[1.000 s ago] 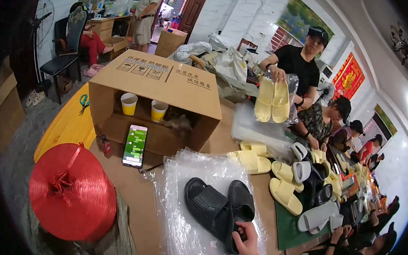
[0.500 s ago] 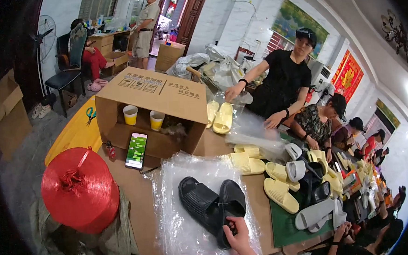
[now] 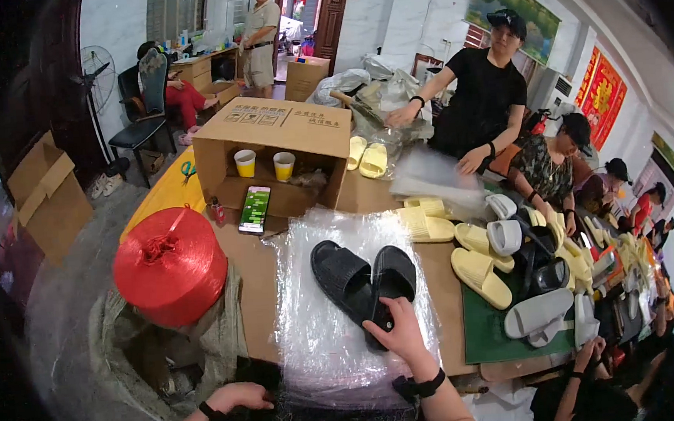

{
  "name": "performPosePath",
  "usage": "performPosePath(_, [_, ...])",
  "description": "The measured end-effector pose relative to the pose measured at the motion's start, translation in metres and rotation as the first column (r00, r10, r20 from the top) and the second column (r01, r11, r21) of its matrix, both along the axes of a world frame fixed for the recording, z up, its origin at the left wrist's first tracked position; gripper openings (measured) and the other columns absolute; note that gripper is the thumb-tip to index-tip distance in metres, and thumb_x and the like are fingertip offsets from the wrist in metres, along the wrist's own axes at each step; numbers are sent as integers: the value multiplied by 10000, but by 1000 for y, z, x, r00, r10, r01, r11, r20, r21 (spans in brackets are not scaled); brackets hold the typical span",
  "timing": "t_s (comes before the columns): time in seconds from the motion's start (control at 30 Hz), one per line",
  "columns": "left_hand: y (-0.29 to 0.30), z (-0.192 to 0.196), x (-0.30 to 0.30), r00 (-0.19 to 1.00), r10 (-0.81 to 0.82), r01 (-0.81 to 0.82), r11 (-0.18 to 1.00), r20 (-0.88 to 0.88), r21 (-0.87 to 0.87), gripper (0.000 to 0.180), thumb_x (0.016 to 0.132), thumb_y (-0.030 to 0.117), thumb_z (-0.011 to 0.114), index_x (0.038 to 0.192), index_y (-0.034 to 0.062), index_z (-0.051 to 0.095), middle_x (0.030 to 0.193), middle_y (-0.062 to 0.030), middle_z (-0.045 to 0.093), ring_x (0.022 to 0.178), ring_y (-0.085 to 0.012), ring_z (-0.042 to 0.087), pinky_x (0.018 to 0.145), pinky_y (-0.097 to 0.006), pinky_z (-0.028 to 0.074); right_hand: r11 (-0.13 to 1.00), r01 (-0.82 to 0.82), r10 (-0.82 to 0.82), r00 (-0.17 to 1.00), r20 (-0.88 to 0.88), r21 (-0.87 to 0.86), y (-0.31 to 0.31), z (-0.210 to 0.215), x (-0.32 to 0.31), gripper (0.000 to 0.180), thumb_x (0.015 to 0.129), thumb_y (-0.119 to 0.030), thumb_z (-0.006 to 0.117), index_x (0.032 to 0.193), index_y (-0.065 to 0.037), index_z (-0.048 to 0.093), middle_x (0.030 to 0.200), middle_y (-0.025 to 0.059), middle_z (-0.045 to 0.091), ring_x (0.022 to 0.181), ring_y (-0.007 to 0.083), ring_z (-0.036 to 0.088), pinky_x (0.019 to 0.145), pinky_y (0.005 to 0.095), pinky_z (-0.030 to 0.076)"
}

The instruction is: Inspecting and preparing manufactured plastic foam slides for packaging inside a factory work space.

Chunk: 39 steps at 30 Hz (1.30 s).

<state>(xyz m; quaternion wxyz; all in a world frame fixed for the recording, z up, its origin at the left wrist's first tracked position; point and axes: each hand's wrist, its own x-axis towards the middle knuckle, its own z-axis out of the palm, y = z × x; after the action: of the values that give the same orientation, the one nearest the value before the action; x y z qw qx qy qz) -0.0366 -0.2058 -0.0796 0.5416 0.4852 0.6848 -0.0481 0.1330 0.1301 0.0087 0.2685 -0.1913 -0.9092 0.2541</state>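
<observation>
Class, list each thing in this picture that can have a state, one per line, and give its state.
Right hand: gripping one black slipper.
Left hand: low, holding nothing visible.
Cardboard box: on its side, open.
Phone: screen lit.
Red twine spool: wound full.
Plastic bags: lying flat.

1. Overall exposure: bright, even indoor light. No hard shadows on the desk [image 3: 258, 288].
2. Source: daylight through the open doorway and window at the top of the view; that area runs slightly hot.
3. Glare: the clear plastic sheet [image 3: 326, 342] throws scattered specular highlights, and its wrinkles read white.
4. Black slippers [image 3: 364, 278] sit dark with low surface detail; tread is faintly visible.
5. Fisheye: strong barrel distortion, with walls and box edges bowing toward the rim.
6. Heavy black vignette in all corners, widest on the left side.
7. Sharpness: centre crisp, but the far right rim is soft and compressed. A co-worker's clear bag [image 3: 435, 177] shows motion blur.
</observation>
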Motion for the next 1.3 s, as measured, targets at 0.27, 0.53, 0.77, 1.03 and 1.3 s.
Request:
performPosePath(0.27, [27,160,10,912,90,-380,556,401,739,329,913,250,671,1164,37,670,1068,-130,708,946,-225,684,824,-336,520,975,-11,-11,995,95,222,-13,10,6,727,680,-353,772,1246,47,551,1043,188,519,1008,365,514,855,445,468])
performPosePath(0.53, [166,84,24,810,511,135,316,-288,939,652,891,378,640,1433,77,436,1509,-270,319,1321,-446,404,1082,-474,363,964,33,-48,997,53,262,-2,5,20,333,773,-12,598,1093,-69,670,994,103,551,922,328,567,778,428,500])
performPosePath(0.77, [165,44,14,848,432,131,393,-308,910,778,888,489,610,1508,109,335,1599,-258,78,1391,-458,303,1136,-517,257,996,-35,46,988,145,-81,69,-11,38,253,810,-73,630,1059,-57,669,981,136,643,969,325,595,845,405,489])
performPosePath(1.03, [165,49,13,845,452,99,392,-285,914,770,862,492,648,1493,144,376,1604,-233,109,1341,-466,363,1114,-509,290,998,3,-36,857,515,63,76,3,-68,753,776,-657,650,1129,8,651,1112,266,622,1067,417,597,914,464,497])
performPosePath(1.3, [159,41,12,843,511,-17,336,-167,942,735,783,441,735,1406,136,489,1555,-262,241,1298,-450,418,1068,-496,362,992,44,-94,894,439,122,78,-10,-96,478,868,-431,628,997,26,686,1039,299,633,940,424,651,839,473,531])
